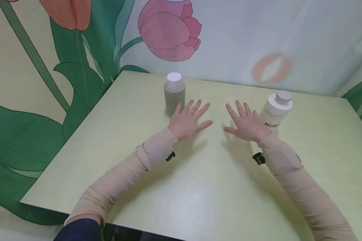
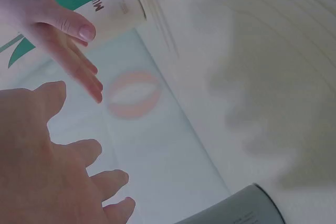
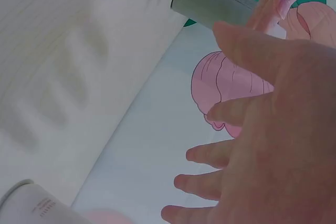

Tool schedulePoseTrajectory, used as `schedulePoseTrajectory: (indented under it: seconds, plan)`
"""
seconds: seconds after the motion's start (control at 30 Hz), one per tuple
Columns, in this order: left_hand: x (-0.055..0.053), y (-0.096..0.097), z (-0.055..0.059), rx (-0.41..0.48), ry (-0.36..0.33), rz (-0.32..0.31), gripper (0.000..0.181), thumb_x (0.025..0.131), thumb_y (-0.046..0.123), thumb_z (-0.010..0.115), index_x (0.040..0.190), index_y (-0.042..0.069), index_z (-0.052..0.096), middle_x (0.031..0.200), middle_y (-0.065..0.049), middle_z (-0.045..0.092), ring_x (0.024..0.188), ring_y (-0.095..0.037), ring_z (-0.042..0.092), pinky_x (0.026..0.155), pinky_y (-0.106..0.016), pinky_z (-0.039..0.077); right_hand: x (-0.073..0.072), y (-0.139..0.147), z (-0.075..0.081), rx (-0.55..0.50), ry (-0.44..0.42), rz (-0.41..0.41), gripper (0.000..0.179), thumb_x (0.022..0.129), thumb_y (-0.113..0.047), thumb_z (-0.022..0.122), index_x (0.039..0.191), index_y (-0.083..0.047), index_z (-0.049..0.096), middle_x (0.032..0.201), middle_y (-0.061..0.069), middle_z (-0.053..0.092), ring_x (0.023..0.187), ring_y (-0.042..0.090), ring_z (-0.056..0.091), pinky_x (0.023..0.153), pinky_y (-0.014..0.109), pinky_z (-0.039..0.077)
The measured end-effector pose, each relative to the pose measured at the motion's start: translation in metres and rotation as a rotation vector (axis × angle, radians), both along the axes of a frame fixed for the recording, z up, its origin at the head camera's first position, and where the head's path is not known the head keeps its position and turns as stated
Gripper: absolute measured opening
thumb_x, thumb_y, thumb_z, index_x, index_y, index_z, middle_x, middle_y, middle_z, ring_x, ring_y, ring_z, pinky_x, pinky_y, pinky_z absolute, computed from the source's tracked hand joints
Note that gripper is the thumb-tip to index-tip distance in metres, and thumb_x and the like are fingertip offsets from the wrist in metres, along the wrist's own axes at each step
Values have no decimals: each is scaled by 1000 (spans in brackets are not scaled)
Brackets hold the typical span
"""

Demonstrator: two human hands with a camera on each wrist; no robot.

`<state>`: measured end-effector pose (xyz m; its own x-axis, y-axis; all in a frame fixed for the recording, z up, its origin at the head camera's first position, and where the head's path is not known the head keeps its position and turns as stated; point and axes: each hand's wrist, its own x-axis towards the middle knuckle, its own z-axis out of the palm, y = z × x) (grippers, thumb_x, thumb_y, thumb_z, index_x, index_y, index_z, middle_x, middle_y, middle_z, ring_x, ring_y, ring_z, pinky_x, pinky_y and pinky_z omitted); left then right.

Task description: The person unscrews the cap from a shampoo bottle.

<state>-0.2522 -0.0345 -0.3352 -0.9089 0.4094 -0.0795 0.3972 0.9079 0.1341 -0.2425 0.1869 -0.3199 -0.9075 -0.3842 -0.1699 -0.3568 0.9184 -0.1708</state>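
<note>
Both hands hover over the pale table with fingers spread and nothing in them. In the head view the left hand (image 1: 185, 124) is just in front of a grey-green bottle (image 1: 175, 97) with a white cap, its fingertips overlapping the bottle's lower part. The right hand (image 1: 245, 124) is left of a white bottle (image 1: 276, 108) with dark lettering, and partly covers its base. Both bottles stand upright with their caps on. The left wrist view shows the grey bottle (image 2: 241, 208) at the lower edge; the right wrist view shows the white bottle (image 3: 37, 208) at lower left.
The pale table (image 1: 181, 187) reaches back to a curtain printed with a pink tulip (image 1: 170, 31) and green leaves. Small black wrist devices (image 1: 258, 158) show below the sleeves. Shadows of the hands fall on the tabletop.
</note>
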Motion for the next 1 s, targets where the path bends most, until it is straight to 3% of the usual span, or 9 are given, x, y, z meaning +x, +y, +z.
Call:
schedulePoseTrajectory:
  seconds: [0.13, 0.27, 0.33, 0.43, 0.67, 0.8, 0.9, 1.0]
  plan:
    - [-2, -5, 9, 62, 77, 15, 69, 98, 64, 27, 155, 36, 0, 165, 2, 1, 154, -25, 2, 122, -54, 0, -2, 1, 7, -17, -7, 46, 80, 98, -38, 51, 156, -9, 5, 160, 28, -4, 146, 53, -2, 113, 71, 8]
    - [-3, -21, 22, 255, 149, 64, 79, 97, 59, 40, 155, 32, -7, 165, -2, -7, 153, -29, -3, 121, -56, -1, -6, 0, 9, -44, -72, 121, 80, 99, -37, 51, 156, -11, 2, 161, 26, -7, 147, 51, -4, 113, 71, 6]
    - [-6, -33, 27, 362, 145, 107, 87, 95, 56, 47, 155, 30, -11, 165, -3, -10, 153, -29, -6, 121, -56, -2, -10, -2, 7, -56, -94, 142, 81, 99, -38, 52, 156, -13, 1, 161, 25, -7, 147, 50, -4, 113, 70, 6]
    - [-14, -51, 30, 510, 81, 169, 98, 92, 50, 58, 154, 29, -14, 165, -2, -9, 153, -28, -6, 121, -55, -2, -20, -7, 5, -82, -72, 180, 80, 98, -36, 53, 156, -12, 4, 161, 25, 1, 148, 47, 5, 115, 66, 12]
    - [-32, -71, 11, 908, -73, 305, 116, 79, 39, 78, 152, 40, -12, 165, 6, 1, 153, -27, 4, 122, -54, 8, -38, -45, 22, -153, 14, 217, 76, 96, -33, 58, 156, -15, 14, 158, 16, 26, 143, 38, 32, 114, 54, 31]
    - [-39, -67, -5, 1088, -173, 349, 117, 79, 34, 79, 151, 43, -13, 165, 3, 3, 153, -20, 7, 121, -53, 13, -46, -70, 35, -163, 94, 183, 67, 97, -35, 55, 152, -15, 23, 147, 16, 44, 129, 34, 52, 100, 52, 45]
    - [-44, -59, -19, 1186, -256, 356, 116, 81, 31, 78, 151, 43, -14, 165, 1, 4, 153, -18, 6, 122, -49, 14, -53, -85, 40, -176, 198, 120, 58, 98, -40, 52, 146, -14, 32, 132, 14, 58, 112, 30, 63, 85, 50, 53]
    - [-48, -50, -31, 1231, -316, 342, 115, 83, 27, 77, 151, 41, -15, 165, 1, 7, 153, -18, 5, 123, -47, 12, -64, -95, 38, -162, 257, 75, 59, 97, -50, 48, 143, -15, 36, 126, 13, 63, 100, 30, 67, 78, 49, 54]
